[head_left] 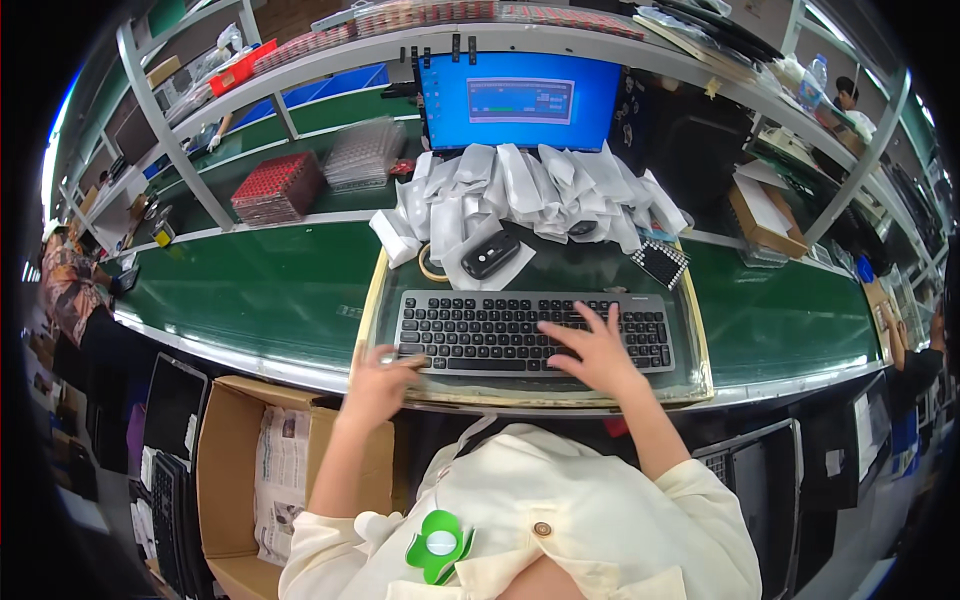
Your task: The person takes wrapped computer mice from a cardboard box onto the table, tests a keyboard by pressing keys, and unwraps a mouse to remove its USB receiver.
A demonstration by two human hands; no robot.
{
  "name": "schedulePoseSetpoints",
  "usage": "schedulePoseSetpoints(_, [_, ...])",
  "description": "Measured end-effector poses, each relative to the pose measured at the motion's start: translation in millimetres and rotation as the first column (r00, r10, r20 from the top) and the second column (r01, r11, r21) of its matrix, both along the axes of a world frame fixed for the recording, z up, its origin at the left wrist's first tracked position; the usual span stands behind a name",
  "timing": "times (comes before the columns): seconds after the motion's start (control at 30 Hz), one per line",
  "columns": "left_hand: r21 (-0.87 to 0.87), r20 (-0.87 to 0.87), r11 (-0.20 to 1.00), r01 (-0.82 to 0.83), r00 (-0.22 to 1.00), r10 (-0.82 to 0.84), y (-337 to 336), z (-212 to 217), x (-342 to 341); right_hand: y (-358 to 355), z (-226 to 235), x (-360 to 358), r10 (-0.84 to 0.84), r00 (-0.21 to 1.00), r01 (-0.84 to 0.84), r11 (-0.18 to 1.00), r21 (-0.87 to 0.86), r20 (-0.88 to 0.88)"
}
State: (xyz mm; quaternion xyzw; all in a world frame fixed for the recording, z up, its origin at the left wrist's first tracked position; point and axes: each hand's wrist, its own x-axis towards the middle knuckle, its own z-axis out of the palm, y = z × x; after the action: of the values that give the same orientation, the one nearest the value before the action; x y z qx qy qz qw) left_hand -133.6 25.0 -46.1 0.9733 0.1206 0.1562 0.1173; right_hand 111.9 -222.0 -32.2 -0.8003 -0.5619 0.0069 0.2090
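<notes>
A grey keyboard with black keys lies on a glass-like mat edged in pale tape. My right hand is open over its right half, fingers spread across the keys. Smeared by motion, my left hand is at the keyboard's lower left corner; one finger seems to point toward the keys, and whether it holds anything is unclear. Behind the keyboard, a black computer mouse rests on a white sleeve. A pile of white wrapped packets lies between the mouse and the lit blue monitor.
Red stacked trays and clear trays stand at the back left of the green bench. A tape roll lies beside the mouse. Below the bench, at my left, is an open cardboard box. Another person is at far left.
</notes>
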Motion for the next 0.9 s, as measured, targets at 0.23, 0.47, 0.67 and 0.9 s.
schedulePoseSetpoints(0.23, [-0.062, 0.302, 0.970, -0.237, 0.922, 0.244, 25.8, -11.5, 22.3, -96.8, -21.2, 66.8, -0.447, 0.894, 0.446, 0.892, 0.074, -0.003])
schedulePoseSetpoints(0.47, [-0.023, 0.124, 0.979, 0.201, 0.973, -0.196, -57.9, 6.1, 127.8, -45.6, -7.0, 3.2, -0.118, 0.992, 0.109, 0.982, 0.155, 0.050])
schedulePoseSetpoints(0.67, [0.013, 0.086, 0.966, 0.258, 0.962, -0.259, -58.2, 2.8, 156.9, -111.3, -22.7, 46.6, -0.468, 0.882, 0.470, 0.860, 0.198, -0.057])
schedulePoseSetpoints(0.9, [-0.030, 0.083, 0.999, -0.032, 0.996, 0.034, 29.0, 1.8, 99.5, -88.5, -24.5, 56.2, -0.633, 0.772, 0.617, 0.770, 0.164, 0.065])
